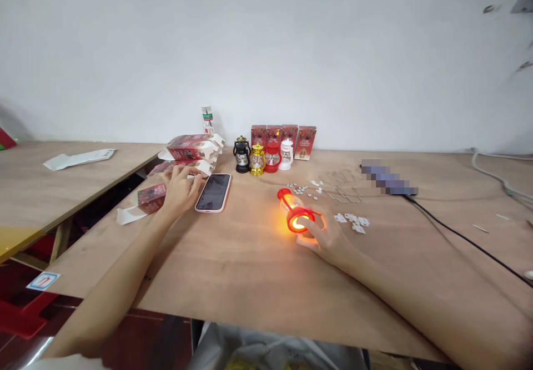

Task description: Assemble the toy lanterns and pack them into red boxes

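My right hand grips a small red lantern by its base, which faces me and glows orange. The lantern lies tilted on its side, just over the table or touching it; I cannot tell which. My left hand rests with fingers stretched out beside a phone with a dark screen and a pink case. Folded red printed boxes are stacked just behind that hand, and one more box lies by its wrist.
Small black, gold, red and white lanterns stand before several upright boxes. Coin-like discs, wire pieces and white plastic parts lie to the right. A black cable crosses the table's right side.
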Tool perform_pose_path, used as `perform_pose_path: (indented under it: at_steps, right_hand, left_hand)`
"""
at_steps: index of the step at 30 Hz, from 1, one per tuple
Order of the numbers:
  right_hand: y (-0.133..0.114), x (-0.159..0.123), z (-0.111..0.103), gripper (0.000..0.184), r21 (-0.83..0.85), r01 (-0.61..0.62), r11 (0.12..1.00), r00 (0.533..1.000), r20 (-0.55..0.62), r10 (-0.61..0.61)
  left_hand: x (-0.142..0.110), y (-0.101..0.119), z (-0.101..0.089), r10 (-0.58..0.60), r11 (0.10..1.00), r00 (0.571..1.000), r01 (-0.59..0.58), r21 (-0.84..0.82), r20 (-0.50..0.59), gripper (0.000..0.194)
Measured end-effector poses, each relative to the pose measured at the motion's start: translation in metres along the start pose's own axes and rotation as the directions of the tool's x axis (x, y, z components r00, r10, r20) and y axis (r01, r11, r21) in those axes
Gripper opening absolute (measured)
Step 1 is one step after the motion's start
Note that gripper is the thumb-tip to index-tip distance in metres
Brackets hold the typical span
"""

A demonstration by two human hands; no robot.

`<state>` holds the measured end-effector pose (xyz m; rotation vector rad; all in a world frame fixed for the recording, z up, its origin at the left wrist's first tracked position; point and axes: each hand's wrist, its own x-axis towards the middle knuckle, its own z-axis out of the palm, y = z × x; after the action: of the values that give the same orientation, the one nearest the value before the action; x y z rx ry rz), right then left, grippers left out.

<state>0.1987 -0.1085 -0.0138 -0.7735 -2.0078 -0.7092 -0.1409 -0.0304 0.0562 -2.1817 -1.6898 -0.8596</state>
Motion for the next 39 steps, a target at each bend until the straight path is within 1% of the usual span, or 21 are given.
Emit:
perform_pose_path:
  at_steps: [6,8,12,15,18,21,23,24,25,27,28,30,33,35,36,38,39]
  right_hand:
    - [0.002,-0.003,0.002,0.029,0.004,-0.018,1.0,1.0,0.013,0.018]
    - [0.002,-0.003,0.002,0.029,0.01,-0.027,1.0,0.999,0.019,0.027]
    - [0.002,-0.002,0.003,0.026,0.038,-0.023,0.999,1.0,0.003,0.023]
    - [0.002,-0.002,0.004,0.025,0.025,-0.036,0.999,0.999,0.004,0.036]
    - [0.002,-0.003,0.004,0.026,0.027,-0.05,0.998,0.999,0.018,0.05]
    - [0.0,-0.002,0.004,0.027,0.073,-0.015,0.997,1.0,-0.011,0.016]
    - [-0.001,-0.001,0.003,0.028,0.101,0.012,0.995,0.999,-0.035,-0.009]
    - [-0.001,-0.001,0.004,0.029,0.114,0.019,0.993,0.999,-0.04,-0.014]
    - [-0.001,-0.001,0.004,0.03,0.13,0.018,0.991,0.999,-0.039,-0.013]
    - [-0.002,0.0,0.007,0.032,0.166,-0.004,0.986,1.0,-0.021,0.007]
    - [-0.003,0.001,0.009,0.033,0.183,-0.018,0.983,1.0,-0.013,0.02]
    - [-0.005,0.003,0.013,0.033,0.2,-0.044,0.979,0.999,-0.003,0.046]
    - [-0.008,0.007,0.017,0.027,0.228,-0.052,0.972,0.998,-0.031,0.061]
    - [-0.005,0.01,0.018,0.026,0.293,-0.054,0.955,0.996,-0.055,0.074]
    - [0.0,0.012,0.018,0.024,0.32,-0.07,0.945,0.993,-0.064,0.095]
    - [0.019,0.015,0.016,0.016,0.305,-0.161,0.938,0.981,-0.055,0.187]
    - [0.032,0.017,0.014,0.01,0.244,-0.245,0.938,0.964,-0.04,0.262]
  left_hand:
    - [0.0,-0.001,-0.001,0.0,1.0,1.0,-0.001,-0.018,-0.019,0.05]
    - [0.0,-0.001,0.0,0.007,1.0,1.0,-0.007,-0.029,0.003,0.051]
    - [0.0,-0.003,0.003,0.072,0.997,0.994,-0.069,-0.036,0.076,0.056]
    - [0.0,-0.002,0.006,0.118,0.992,0.99,-0.115,-0.042,0.078,0.055]
    - [-0.005,0.004,0.012,0.187,0.98,0.98,-0.181,-0.086,0.062,0.049]
    - [-0.016,0.021,0.024,0.286,0.945,0.952,-0.262,-0.194,0.106,0.04]
    - [-0.025,0.039,0.034,0.376,0.896,0.913,-0.313,-0.316,0.159,0.04]
    - [-0.03,0.049,0.04,0.423,0.861,0.888,-0.331,-0.387,0.181,0.047]
    - [-0.033,0.06,0.045,0.46,0.821,0.871,-0.343,-0.457,0.173,0.06]
    - [-0.037,0.08,0.055,0.503,0.733,0.861,-0.377,-0.566,0.079,0.084]
    - [-0.037,0.09,0.06,0.528,0.688,0.849,-0.409,-0.6,0.026,0.09]
    - [-0.032,0.108,0.069,0.544,0.623,0.838,-0.435,-0.65,-0.039,0.091]
    - [-0.019,0.125,0.083,0.502,0.577,0.863,-0.38,-0.723,-0.053,0.076]
    - [-0.009,0.129,0.091,0.469,0.534,0.882,-0.327,-0.78,-0.048,0.066]
    - [-0.006,0.13,0.094,0.444,0.509,0.895,-0.298,-0.808,-0.05,0.064]
    - [-0.002,0.13,0.099,0.374,0.475,0.927,-0.228,-0.85,-0.039,0.065]
    - [-0.001,0.13,0.1,0.336,0.469,0.942,-0.188,-0.863,-0.023,0.064]
